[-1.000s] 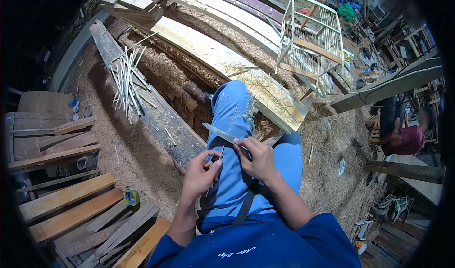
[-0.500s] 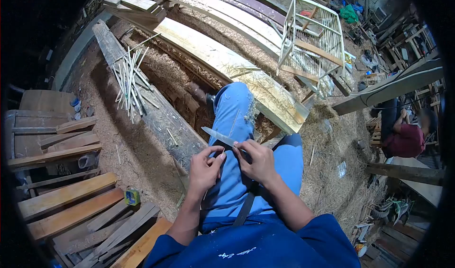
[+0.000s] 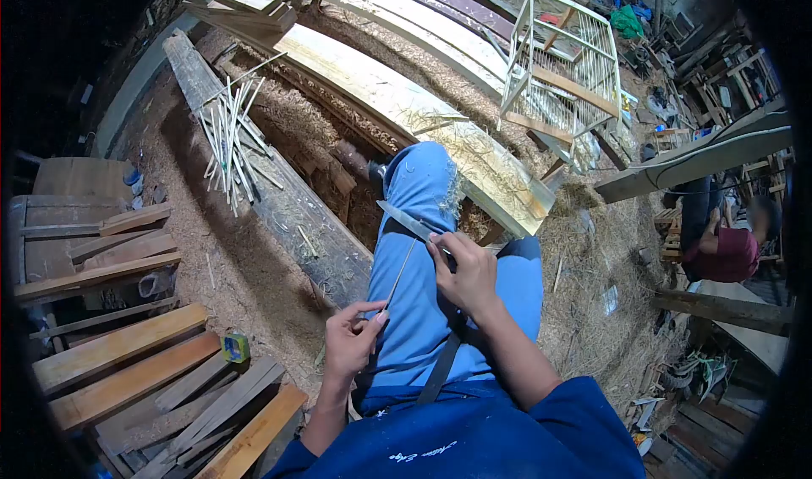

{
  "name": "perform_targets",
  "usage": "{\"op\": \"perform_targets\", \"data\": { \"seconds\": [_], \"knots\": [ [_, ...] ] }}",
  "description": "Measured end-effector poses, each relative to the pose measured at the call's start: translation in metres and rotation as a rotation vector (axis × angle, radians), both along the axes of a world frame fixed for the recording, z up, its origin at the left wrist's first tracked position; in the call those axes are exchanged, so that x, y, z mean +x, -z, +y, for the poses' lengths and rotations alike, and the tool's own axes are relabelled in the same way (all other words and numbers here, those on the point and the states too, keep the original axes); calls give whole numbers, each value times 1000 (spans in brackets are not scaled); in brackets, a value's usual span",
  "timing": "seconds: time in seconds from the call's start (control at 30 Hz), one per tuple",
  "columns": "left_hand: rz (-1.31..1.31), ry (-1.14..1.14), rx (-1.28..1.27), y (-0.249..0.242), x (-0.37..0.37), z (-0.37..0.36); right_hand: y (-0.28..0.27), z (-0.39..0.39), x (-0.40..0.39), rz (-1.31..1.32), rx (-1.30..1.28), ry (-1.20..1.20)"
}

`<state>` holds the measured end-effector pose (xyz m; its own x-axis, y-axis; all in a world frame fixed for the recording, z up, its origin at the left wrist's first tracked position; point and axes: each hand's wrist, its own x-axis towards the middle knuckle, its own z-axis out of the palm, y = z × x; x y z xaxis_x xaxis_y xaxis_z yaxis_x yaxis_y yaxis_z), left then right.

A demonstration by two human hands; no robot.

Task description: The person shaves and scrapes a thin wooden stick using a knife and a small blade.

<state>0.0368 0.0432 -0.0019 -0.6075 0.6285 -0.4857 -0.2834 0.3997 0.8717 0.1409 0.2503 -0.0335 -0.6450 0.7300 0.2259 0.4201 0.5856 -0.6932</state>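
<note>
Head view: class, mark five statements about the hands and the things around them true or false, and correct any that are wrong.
1. The left hand holds a thin stick. True.
2. The knife is in that same hand. False: the right hand holds the knife.
3. Several pale sticks lie on a weathered board. True.
4. The slatted cage stands at the lower left of the view. False: the cage is at the upper right.
5. The person's trousers are blue. True.

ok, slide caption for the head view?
Left hand pinches a thin stick, right hand holds a knife, above blue trousers.
</note>
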Motion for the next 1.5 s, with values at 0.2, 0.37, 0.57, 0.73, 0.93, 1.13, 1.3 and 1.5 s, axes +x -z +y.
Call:
{"op": "perform_targets", "data": {
  "seconds": [0.2, 0.37, 0.57, 0.73, 0.93, 1.13, 1.3, 1.5],
  "knots": [
    [-58, -68, -33, -1, -5, 22, 1, -5, 0, 116, -66, -35],
    [6, -73, -61, -2, -17, 58, -4, -7, 5, 149, -74, -128],
    [16, -71, -10, 15, -12, 53, -4, -9, 7, 90, -119, -76],
    [-53, -102, -10, 11, -5, 37, -1, -10, 6, 74, -93, -41],
    [-51, -106, -35, 8, 0, 18, -1, -11, 3, 34, -69, -23],
    [-63, -135, -31, 9, 5, 9, -2, -9, 5, -58, -30, 2],
    [-49, -158, -73, 8, 10, -5, 10, 1, 6, 69, -69, 21],
    [21, -112, -23, 0, 1, 29, 1, -2, 15, 266, -201, -59]
  ]
}}
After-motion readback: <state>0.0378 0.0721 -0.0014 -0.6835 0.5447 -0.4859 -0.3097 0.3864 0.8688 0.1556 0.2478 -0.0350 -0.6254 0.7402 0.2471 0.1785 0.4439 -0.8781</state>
